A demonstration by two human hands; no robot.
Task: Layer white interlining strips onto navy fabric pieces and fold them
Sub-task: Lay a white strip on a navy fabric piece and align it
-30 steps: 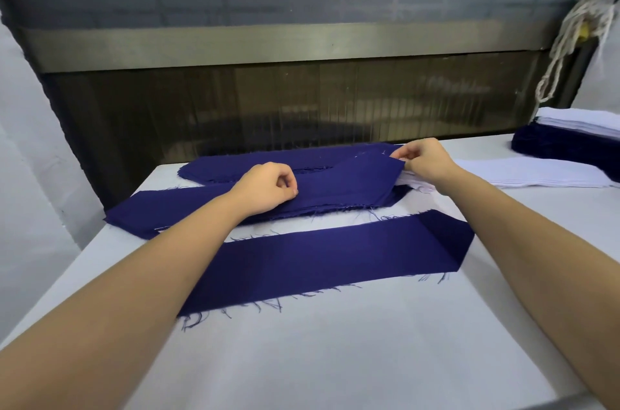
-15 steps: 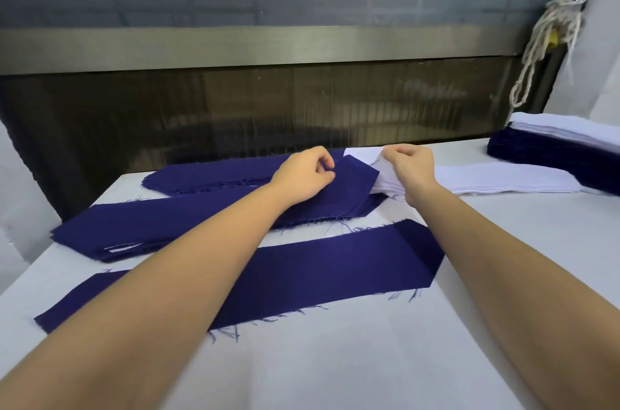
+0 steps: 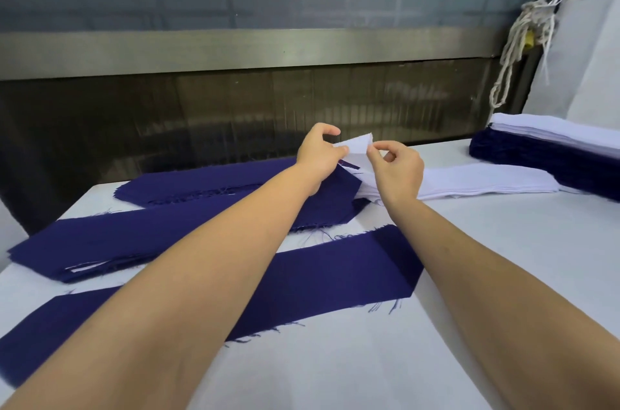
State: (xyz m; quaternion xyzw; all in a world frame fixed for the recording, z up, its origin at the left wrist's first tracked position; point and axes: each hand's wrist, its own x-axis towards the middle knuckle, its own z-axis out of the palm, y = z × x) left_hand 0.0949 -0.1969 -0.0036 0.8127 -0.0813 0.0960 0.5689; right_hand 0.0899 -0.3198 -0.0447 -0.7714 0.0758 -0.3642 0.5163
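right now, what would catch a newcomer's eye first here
Both hands meet at the centre back, the left hand and right hand pinching the end of a white interlining strip. In front, a single navy fabric piece lies flat across the white table.

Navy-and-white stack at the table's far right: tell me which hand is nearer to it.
Right. The right hand, pinching the white strip, sits left of the stack; the left hand pinches the same strip farther left.

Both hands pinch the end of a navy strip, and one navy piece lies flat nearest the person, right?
No: the head view shows the left hand and right hand pinching the end of a white strip; the navy piece lies flat nearest.
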